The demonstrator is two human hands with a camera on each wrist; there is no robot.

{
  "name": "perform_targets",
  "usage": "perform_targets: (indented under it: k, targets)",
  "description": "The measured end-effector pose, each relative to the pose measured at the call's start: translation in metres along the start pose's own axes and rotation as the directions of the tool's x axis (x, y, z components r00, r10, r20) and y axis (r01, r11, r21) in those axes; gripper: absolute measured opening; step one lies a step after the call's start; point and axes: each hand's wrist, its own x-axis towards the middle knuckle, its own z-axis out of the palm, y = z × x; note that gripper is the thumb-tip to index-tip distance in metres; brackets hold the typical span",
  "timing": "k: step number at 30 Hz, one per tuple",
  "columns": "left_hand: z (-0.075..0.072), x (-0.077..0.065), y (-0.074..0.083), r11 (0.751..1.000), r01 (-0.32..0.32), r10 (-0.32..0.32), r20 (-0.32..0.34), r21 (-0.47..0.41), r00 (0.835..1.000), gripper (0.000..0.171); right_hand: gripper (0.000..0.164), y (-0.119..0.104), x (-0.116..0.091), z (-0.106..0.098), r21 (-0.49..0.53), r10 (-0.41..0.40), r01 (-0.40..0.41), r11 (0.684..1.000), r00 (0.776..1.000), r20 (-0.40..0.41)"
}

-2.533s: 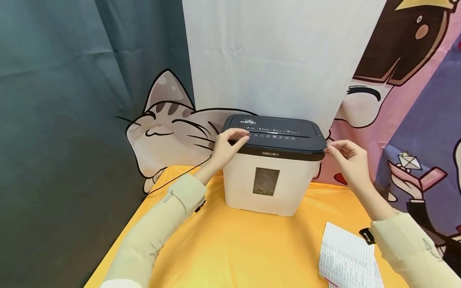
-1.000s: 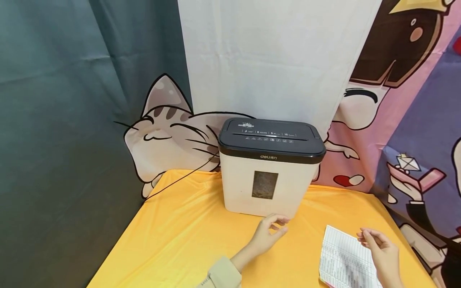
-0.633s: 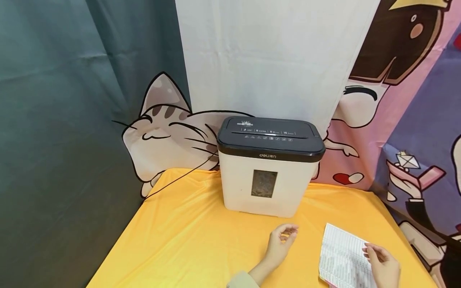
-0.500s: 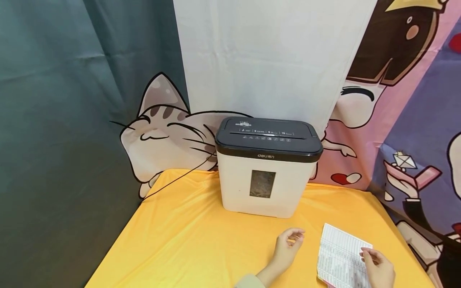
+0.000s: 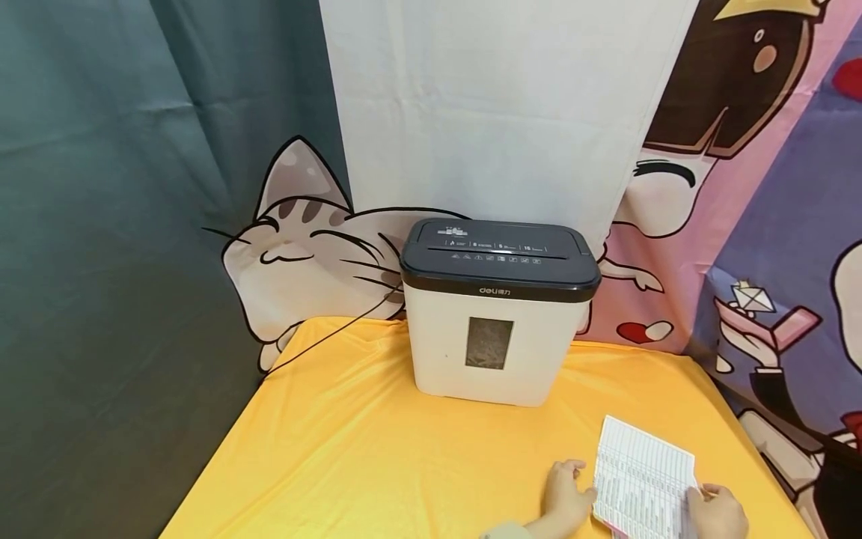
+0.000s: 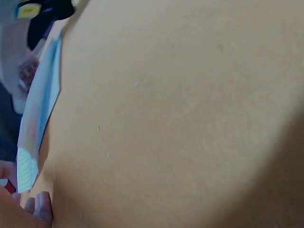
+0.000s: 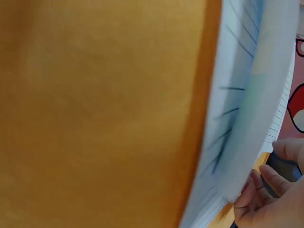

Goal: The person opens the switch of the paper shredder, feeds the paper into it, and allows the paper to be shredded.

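A small stack of ruled paper [image 5: 643, 468] lies at the lower right of the table in the head view. Along its right side, my right hand [image 5: 717, 513] pinches the edge. The right wrist view shows a curled-up sheet [image 7: 259, 95] beside the curled fingers [image 7: 244, 194]. At the stack's left edge is my left hand [image 5: 568, 494], its thumb reaching the paper and its fingers loosely bent around nothing. In the left wrist view, the paper [image 6: 38, 109] stands slightly raised from the cloth. Behind, a white paper shredder [image 5: 431, 344] with a dark lid stands upright.
A yellow cloth [image 5: 377, 449] covers the table. From the shredder a thin black cord [image 5: 330, 335] runs left off the table. Printed curtains [image 5: 512, 112] hang close behind. Tiny white specks [image 6: 136, 84] dot the cloth.
Both hands have left the shredder's lid and come down to the paper at the lower right. The right hand has taken the paper's right edge; the left has reached its left edge.
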Motion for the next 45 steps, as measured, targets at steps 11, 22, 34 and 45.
perform_targets:
  k: [11,22,34,45]
  targets:
    - [0.003,-0.009,0.009,0.993,-0.034,0.022,0.108,0.111,0.994,0.045,0.047,-0.004,0.006,0.006,-0.007,0.099,-0.099,0.995,0.991,0.094]
    - [0.008,-0.005,0.007,1.0,0.012,-0.013,0.114,0.012,0.993,0.044,0.045,-0.011,0.007,0.009,0.01,0.158,-0.159,0.987,0.985,0.075]
    - [0.009,-0.006,0.01,0.982,0.064,-0.036,0.155,-0.18,0.987,0.061,0.035,-0.013,0.01,0.01,0.179,0.047,-0.041,0.983,0.998,-0.032]
    - [-0.002,-0.003,0.004,0.976,0.047,-0.005,0.193,-0.214,0.981,0.053,0.027,-0.022,0.011,0.011,0.159,-0.163,0.192,0.968,0.971,-0.177]
